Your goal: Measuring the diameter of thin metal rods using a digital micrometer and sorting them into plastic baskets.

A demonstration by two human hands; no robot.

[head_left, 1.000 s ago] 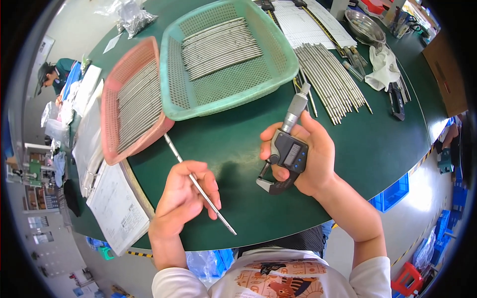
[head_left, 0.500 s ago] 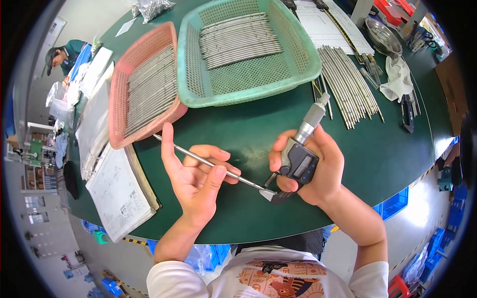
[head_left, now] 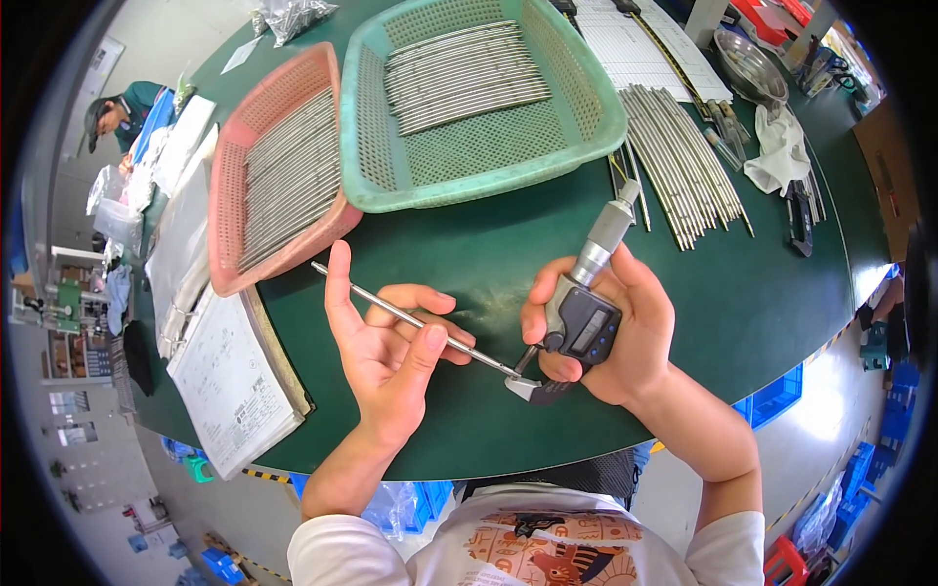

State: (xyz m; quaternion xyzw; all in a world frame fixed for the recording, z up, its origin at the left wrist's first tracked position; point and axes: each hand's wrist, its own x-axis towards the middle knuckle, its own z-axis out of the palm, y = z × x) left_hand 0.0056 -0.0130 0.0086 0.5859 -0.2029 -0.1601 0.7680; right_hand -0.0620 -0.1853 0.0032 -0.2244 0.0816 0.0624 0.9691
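My left hand (head_left: 386,356) pinches a thin metal rod (head_left: 396,311) between thumb and fingers, its index finger raised. The rod slants down to the right, and its lower end sits between the jaws of a digital micrometer (head_left: 584,327). Around the micrometer's dark body my right hand (head_left: 635,332) is closed, with the silver thimble pointing up and away. Beyond my hands stand a green plastic basket (head_left: 489,183) and a pink basket (head_left: 223,225), both with similar metal rods lying in rows. More loose rods (head_left: 682,166) lie side by side on the table at the right.
An open binder with printed sheets (head_left: 234,391) lies on the green table (head_left: 440,249) at the left. Far right are a metal bowl (head_left: 750,66), a white cloth (head_left: 779,151) and a black-handled cutter (head_left: 799,223). A person (head_left: 122,112) works at the far left.
The view has shifted slightly. Both hands keep their grips, and the rod's end remains at the micrometer's jaws, with the micrometer turned very slightly.
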